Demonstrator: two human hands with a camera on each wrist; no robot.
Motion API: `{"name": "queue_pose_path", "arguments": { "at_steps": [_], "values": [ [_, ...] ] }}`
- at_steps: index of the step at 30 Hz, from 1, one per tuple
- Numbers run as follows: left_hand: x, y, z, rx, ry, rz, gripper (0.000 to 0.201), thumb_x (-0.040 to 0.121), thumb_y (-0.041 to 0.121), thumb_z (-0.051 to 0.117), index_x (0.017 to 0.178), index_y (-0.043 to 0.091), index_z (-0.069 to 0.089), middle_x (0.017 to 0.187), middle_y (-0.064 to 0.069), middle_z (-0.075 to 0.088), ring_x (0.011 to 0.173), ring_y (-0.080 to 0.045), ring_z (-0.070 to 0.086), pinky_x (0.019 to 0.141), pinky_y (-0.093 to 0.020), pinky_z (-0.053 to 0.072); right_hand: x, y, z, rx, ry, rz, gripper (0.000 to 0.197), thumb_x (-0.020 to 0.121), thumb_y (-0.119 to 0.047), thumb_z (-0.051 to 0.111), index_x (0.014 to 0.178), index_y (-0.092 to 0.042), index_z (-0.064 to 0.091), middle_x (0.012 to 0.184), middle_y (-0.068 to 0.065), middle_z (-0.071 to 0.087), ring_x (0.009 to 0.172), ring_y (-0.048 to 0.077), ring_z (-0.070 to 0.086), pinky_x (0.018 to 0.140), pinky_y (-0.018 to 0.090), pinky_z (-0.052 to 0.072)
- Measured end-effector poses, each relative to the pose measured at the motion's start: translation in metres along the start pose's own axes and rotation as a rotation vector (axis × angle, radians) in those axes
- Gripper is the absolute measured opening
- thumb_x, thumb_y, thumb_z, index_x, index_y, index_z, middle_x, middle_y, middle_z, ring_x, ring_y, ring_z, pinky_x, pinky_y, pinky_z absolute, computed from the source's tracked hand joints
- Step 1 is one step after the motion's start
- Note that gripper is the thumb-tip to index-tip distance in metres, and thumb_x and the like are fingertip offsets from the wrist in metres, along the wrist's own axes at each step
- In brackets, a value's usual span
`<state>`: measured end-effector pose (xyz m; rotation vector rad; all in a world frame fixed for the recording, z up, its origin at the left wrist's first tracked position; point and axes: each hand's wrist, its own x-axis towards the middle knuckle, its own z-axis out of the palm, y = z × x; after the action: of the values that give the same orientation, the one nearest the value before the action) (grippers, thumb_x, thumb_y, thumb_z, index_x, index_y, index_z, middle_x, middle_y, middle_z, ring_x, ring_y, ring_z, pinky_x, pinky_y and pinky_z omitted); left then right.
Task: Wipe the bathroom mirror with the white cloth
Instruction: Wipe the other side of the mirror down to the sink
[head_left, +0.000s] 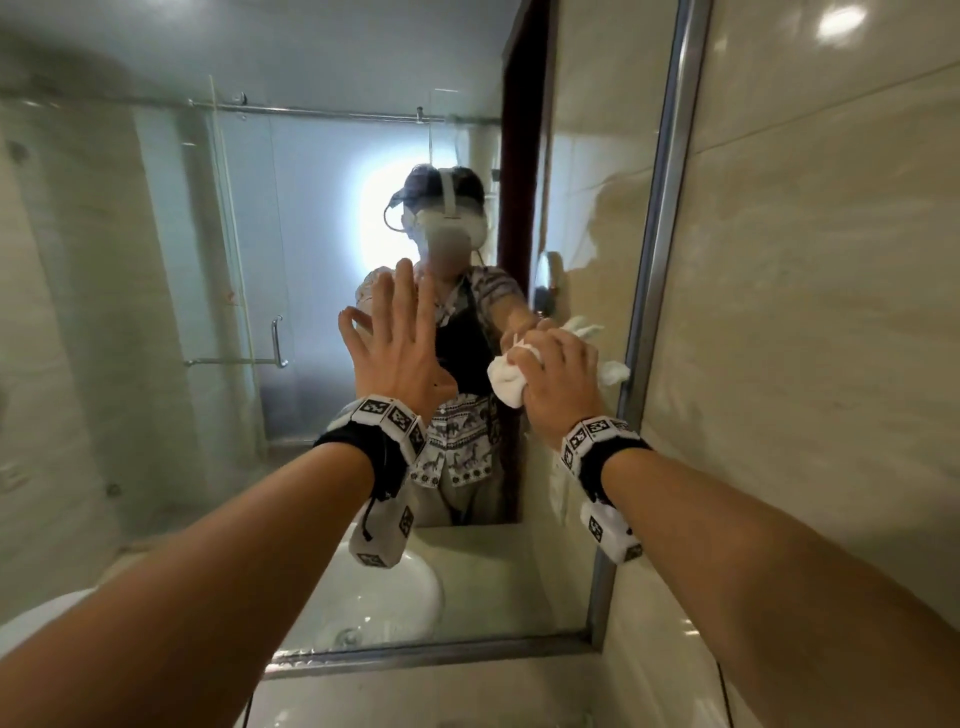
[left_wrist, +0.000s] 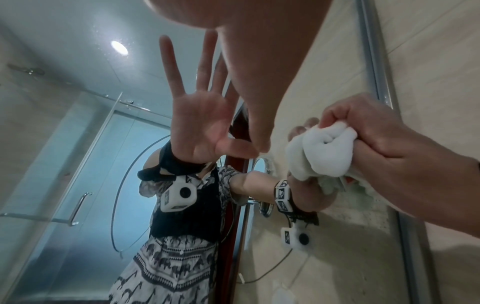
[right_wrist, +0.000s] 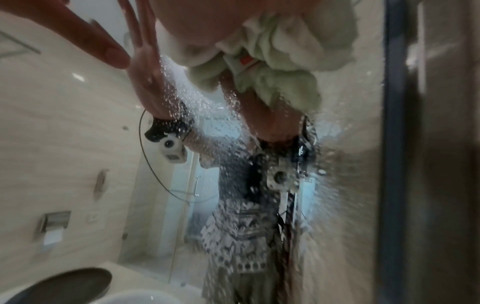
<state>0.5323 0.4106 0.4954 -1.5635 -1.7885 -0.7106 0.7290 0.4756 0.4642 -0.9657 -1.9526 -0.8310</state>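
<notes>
right hand (head_left: 558, 379) grips white cloth (head_left: 506, 376); left hand (head_left: 397, 343) flat on mirror (head_left: 156, 260).

cloth (head_left: 511, 378) on mirror (head_left: 208, 312), right of left hand (head_left: 397, 345)

No words, brand names or numbers can be read anywhere in these views. The wristbands (head_left: 392, 415) and the small camera boxes (head_left: 610, 530) hanging under them carry black-and-white square code markers, which are patterns and not letters. A small tag (right_wrist: 245, 60) tucked in the cloth (right_wrist: 280, 67) bears a red patch, too blurred to make out.
</notes>
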Motion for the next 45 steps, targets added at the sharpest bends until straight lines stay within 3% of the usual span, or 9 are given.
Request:
{"name": "queue_pose_path", "arguments": {
  "at_steps": [7, 13, 19, 22, 26, 31, 34, 38, 45],
  "values": [
    [-0.010, 0.001, 0.015, 0.054, -0.067, -0.018, 0.137, 0.065, 0.052, 0.082, 0.157, 0.013, -0.012, 0.163, -0.014, -0.023, 0.151, -0.036, -0.015, 0.108, -0.076, 0.019, -0.024, 0.010, -0.021, 0.031, -0.211, -0.123, 0.040, 0.069, -0.010, 0.068, 0.106, -0.024, 0.063, 0.119, 0.001, 0.057, 0.111, 0.029, 0.046, 0.087, 0.051, 0.044],
    [-0.009, 0.002, 0.019, 0.080, -0.069, -0.001, 0.135, 0.067, 0.049, 0.080, 0.156, 0.012, -0.014, 0.162, -0.016, -0.022, 0.151, -0.039, -0.015, 0.107, -0.077, 0.019, 0.056, 0.034, -0.072, 0.115, 0.120, 0.303, 0.047, 0.077, -0.007, 0.063, 0.120, -0.026, 0.060, 0.134, 0.002, 0.048, 0.127, 0.027, 0.036, 0.109, 0.043, 0.030],
    [-0.008, -0.001, 0.022, 0.074, -0.071, 0.006, 0.142, 0.061, 0.052, 0.085, 0.158, 0.013, -0.011, 0.163, -0.015, -0.021, 0.151, -0.037, -0.014, 0.108, -0.076, 0.018, 0.088, 0.044, -0.061, 0.030, 0.267, 0.472, 0.049, 0.073, -0.016, 0.042, 0.120, -0.027, 0.055, 0.134, 0.002, 0.048, 0.125, 0.026, 0.039, 0.099, 0.042, 0.031],
    [-0.009, -0.002, 0.024, 0.069, -0.074, 0.014, 0.145, 0.060, 0.052, 0.087, 0.158, 0.013, -0.012, 0.163, -0.015, -0.021, 0.151, -0.037, -0.015, 0.108, -0.077, 0.017, 0.062, 0.036, -0.035, 0.007, 0.346, 0.462, 0.045, 0.071, -0.024, 0.047, 0.115, -0.021, 0.055, 0.127, 0.006, 0.052, 0.117, 0.027, 0.041, 0.092, 0.043, 0.034],
    [-0.009, -0.001, 0.022, 0.047, -0.079, 0.024, 0.145, 0.059, 0.053, 0.087, 0.158, 0.014, -0.012, 0.163, -0.014, -0.022, 0.151, -0.038, -0.016, 0.108, -0.078, 0.014, -0.013, 0.016, 0.006, 0.008, 0.275, 0.484, 0.040, 0.070, -0.015, 0.058, 0.109, -0.020, 0.054, 0.124, 0.009, 0.054, 0.113, 0.030, 0.042, 0.090, 0.046, 0.034],
    [-0.011, 0.001, 0.019, 0.028, -0.074, 0.013, 0.140, 0.063, 0.043, 0.086, 0.157, 0.013, -0.012, 0.163, -0.015, -0.023, 0.150, -0.038, -0.017, 0.108, -0.077, 0.012, -0.121, -0.003, 0.040, -0.037, -0.126, 0.440, 0.052, 0.056, -0.006, 0.075, 0.105, -0.018, 0.061, 0.122, 0.012, 0.055, 0.111, 0.031, 0.040, 0.090, 0.049, 0.034],
    [-0.011, -0.001, 0.018, 0.026, -0.079, 0.014, 0.142, 0.060, 0.042, 0.088, 0.157, 0.014, -0.012, 0.163, -0.013, -0.023, 0.151, -0.036, -0.017, 0.109, -0.076, 0.010, -0.129, -0.007, 0.031, 0.024, -0.277, 0.460, 0.049, 0.061, -0.004, 0.074, 0.104, -0.022, 0.061, 0.124, 0.005, 0.055, 0.115, 0.030, 0.040, 0.089, 0.051, 0.040],
    [-0.015, -0.001, 0.020, 0.035, -0.076, 0.020, 0.144, 0.058, 0.044, 0.090, 0.158, 0.014, -0.009, 0.164, -0.012, -0.020, 0.151, -0.036, -0.013, 0.109, -0.075, 0.011, -0.110, -0.001, -0.001, 0.114, -0.298, 0.435, 0.036, 0.082, -0.010, 0.054, 0.117, -0.021, 0.058, 0.126, 0.000, 0.052, 0.118, 0.027, 0.043, 0.092, 0.041, 0.039],
    [-0.036, 0.009, 0.038, -0.030, 0.018, 0.019, 0.102, 0.080, 0.017, 0.069, 0.159, 0.016, 0.005, 0.166, -0.011, -0.008, 0.152, -0.035, -0.003, 0.109, -0.075, 0.013, -0.035, 0.004, -0.043, 0.217, -0.034, 0.484, 0.042, 0.083, -0.010, 0.052, 0.123, -0.020, 0.059, 0.132, 0.004, 0.046, 0.121, 0.025, 0.039, 0.098, 0.038, 0.040]
  ]
}}
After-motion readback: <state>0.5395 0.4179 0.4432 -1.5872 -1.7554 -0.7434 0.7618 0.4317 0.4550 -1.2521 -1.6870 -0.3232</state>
